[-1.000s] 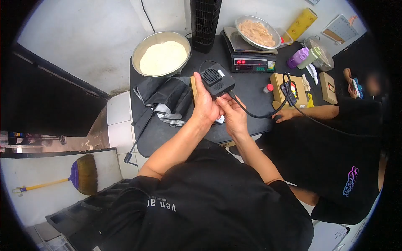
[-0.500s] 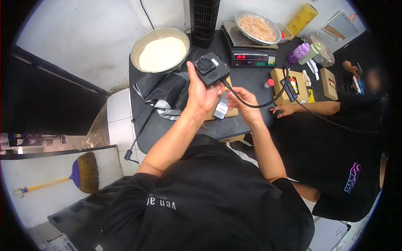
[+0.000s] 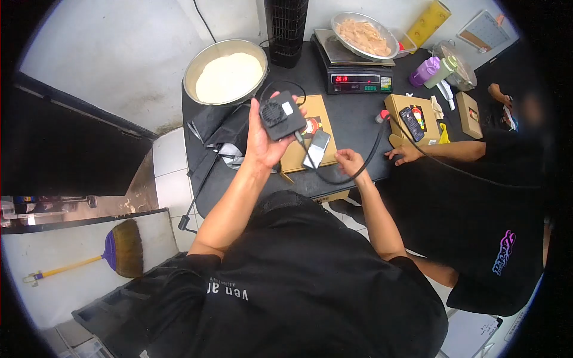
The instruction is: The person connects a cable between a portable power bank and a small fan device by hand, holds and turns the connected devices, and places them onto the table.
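My left hand (image 3: pixel 267 140) holds a black box-shaped device (image 3: pixel 283 116) with a round grille and a white label; a black cable (image 3: pixel 334 181) runs from its lower edge and loops to the right. Below it, a grey-and-white handheld device (image 3: pixel 317 149) rests on a brown cardboard box (image 3: pixel 292 156) with a colourful print. Just right of that box is my right hand (image 3: pixel 350 162), its fingers bent near the cable; whether they pinch anything is too small to tell.
A bowl of white powder (image 3: pixel 192 83) stands at the back left, beside crumpled black fabric (image 3: pixel 221 127). Behind is a scale (image 3: pixel 360 81) bearing a bowl of pale meat (image 3: pixel 391 45). At right, a co-worker's hand (image 3: pixel 407 154) touches the table near another box (image 3: pixel 397 105) and a phone (image 3: pixel 412 123).
My left hand has shifted left and down with the black device. My right hand has moved down and away from the grey-and-white device, which now lies uncovered on the box.
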The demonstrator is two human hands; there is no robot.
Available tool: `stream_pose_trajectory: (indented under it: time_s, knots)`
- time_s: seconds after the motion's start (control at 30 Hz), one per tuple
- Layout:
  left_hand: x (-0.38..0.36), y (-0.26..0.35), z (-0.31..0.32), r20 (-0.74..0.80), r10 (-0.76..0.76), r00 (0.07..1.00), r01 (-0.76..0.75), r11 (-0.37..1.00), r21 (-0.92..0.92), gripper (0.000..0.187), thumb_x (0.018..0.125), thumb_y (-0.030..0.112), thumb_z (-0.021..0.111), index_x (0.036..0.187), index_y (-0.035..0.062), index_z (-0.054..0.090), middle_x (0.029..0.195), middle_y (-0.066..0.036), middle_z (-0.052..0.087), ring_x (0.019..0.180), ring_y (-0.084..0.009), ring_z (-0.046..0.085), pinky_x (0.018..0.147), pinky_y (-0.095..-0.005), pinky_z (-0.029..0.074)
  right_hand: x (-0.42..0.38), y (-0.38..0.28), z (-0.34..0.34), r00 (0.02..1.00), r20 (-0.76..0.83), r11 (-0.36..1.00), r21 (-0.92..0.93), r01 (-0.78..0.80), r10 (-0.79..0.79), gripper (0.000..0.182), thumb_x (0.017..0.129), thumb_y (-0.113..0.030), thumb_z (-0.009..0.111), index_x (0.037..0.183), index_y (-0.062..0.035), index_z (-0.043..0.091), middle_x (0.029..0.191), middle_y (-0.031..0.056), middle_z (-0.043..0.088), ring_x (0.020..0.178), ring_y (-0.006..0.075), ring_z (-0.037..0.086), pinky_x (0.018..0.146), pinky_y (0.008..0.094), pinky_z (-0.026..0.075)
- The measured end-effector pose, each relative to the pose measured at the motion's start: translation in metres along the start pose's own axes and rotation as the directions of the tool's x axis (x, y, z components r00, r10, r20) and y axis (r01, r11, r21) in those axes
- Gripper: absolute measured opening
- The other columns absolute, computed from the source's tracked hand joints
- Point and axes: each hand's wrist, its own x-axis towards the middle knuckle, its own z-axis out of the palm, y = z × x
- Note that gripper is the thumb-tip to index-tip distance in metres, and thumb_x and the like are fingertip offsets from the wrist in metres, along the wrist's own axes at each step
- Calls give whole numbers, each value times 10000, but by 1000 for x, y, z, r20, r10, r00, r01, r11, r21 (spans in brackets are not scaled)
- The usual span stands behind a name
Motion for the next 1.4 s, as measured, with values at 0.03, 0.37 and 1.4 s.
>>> stream_pose_trajectory:
  time_s: [0.03,0.37,1.4]
  knots:
    - [-4,-3,-6,-28,8,1000,-7,999,51,623,893,608,368,1291,136,453,1293,-141,492,1136,-361,509,917,-500,434,10,3,-4,996,-34,986,-146,81,-87,306,848,-200,629,1077,-6,570,864,40,621,710,127,581,610,263,495]
    - [-12,-30,-21,-55,-229,972,235,962,137,663,902,586,371,1269,43,477,1217,-130,563,1066,-272,575,912,-423,465,50,-124,11,713,642,945,56,321,-281,315,847,-76,560,1150,9,557,976,97,646,873,178,632,806,287,504]
    - [4,-41,-104,-436,-33,899,179,937,298,380,863,216,596,1205,107,471,1073,-44,597,983,-187,595,847,-449,488,21,-71,22,783,16,749,-281,601,-622,719,667,-136,756,1244,-6,349,1102,167,554,998,268,588,846,334,470]
